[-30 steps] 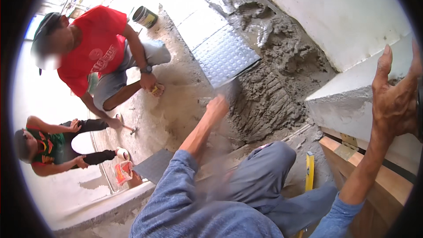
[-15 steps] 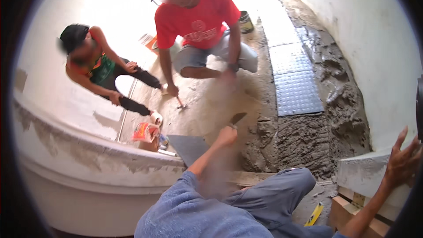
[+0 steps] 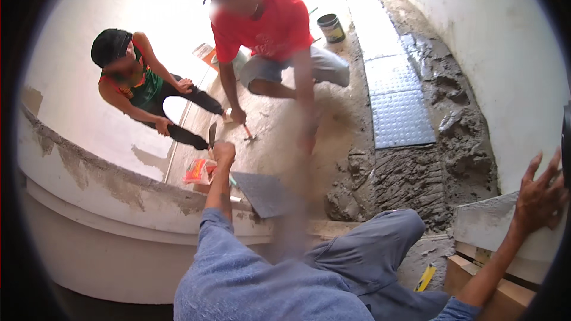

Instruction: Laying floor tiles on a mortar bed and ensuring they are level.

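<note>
Ideally, the trowel (image 3: 212,135), clasped blade-up in the closed grip of the left hand (image 3: 223,153) at nine o'clock, is best steered clear of the co-worker's leg (image 3: 187,137), the right hand (image 3: 538,199) splayed, seemingly empty, just past three.

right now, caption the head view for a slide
Trowel in the right hand, left hand by the wall, wet mortar and bumpy tiles ahead.

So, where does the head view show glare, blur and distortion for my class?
Head view: glare bleaches the far tiles; head view: the red-shirted co-worker's lowered forearm is smeared, while the trowel in the wearer's left hand looks clearer; head view: the low wall bends, probably fisheye distortion, and the corners go black.
</note>
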`<state>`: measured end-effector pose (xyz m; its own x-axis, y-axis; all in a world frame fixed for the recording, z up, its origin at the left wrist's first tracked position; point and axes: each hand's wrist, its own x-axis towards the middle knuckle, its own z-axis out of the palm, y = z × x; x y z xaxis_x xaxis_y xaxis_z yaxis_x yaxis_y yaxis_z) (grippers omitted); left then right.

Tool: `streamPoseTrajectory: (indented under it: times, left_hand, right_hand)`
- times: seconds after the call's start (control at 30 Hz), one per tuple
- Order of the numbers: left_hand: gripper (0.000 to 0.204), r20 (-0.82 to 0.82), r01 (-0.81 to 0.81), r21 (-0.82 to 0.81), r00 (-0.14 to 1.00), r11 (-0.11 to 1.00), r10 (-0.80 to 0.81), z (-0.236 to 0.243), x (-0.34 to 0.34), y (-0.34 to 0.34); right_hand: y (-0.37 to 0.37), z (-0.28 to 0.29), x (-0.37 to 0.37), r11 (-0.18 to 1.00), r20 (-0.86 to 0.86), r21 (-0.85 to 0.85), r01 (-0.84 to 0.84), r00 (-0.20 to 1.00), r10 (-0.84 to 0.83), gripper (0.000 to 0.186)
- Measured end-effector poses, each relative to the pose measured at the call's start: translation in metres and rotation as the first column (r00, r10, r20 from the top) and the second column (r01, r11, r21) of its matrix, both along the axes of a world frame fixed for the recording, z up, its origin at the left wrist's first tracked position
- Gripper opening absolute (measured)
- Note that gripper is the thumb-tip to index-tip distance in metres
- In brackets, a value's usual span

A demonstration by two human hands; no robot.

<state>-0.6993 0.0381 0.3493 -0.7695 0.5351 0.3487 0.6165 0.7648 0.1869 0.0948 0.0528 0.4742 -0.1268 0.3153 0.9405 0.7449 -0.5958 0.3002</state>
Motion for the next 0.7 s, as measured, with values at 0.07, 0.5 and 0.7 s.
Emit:
streamPoseTrajectory:
  times: [0.07, 0.5, 0.7]
  left_hand:
    - [0.021, -0.215, 0.169, -0.66, 0.891, 0.733, -0.399, -0.001, -0.031, -0.046]
    - [0.046, 0.237, 0.493, -0.591, 0.862, 0.638, -0.447, -0.155, 0.199, -0.109]
    - [0.046, 0.068, 0.371, -0.636, 0.9, 0.676, -0.43, -0.089, 0.01, -0.071]
  right_hand:
    - [0.007, -0.002, -0.012, 0.997, -0.072, 0.036, -0.068, 0.995, 0.071, 0.034]
    - [-0.011, -0.005, -0.018, 0.945, 0.03, -0.22, 0.24, 0.97, -0.24, 0.036]
    - [0.01, -0.005, 0.002, 0.993, 0.078, -0.115, -0.002, 0.997, 0.011, 0.028]
